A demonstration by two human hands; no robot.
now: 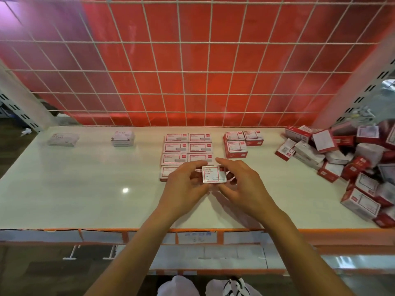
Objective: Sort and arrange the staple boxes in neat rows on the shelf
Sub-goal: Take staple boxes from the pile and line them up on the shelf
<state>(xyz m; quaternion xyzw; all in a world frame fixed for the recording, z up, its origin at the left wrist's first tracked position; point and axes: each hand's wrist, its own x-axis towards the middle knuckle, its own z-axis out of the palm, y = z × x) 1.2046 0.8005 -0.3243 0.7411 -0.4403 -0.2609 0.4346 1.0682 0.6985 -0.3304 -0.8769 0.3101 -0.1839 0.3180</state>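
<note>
while both your hands meet over the middle of the shelf (85, 189), two boxes lie well to the left of your grip and beyond it. the far-left pale box (63, 139) bears a faint word that looks like "staples". the second pale box (123, 138) has red print too blurred to read.

your left hand (183, 184) pinches the left end of the held staple box (213, 174), with the fingers curled over its far edge. the box's long axis runs left to right, and its printed face points up toward you. its label is white with a red frame and a red tab at the upper left. the red lines of writing cannot be read. whether the box touches the shelf, you cannot tell. your right hand (241, 184) grips the right end, fingers curled round it.

just beyond your grip sits the neat block of boxes (188, 148) in two columns. each lies long side left to right, label up, with a small red tab at the top right. your left fingers hide part of the nearest one.

beyond and right of your grip, the three-box cluster (241, 142) stands touching, red sides showing. well to the right, the loose pile (352, 159) lies tumbled at all angles.
</note>
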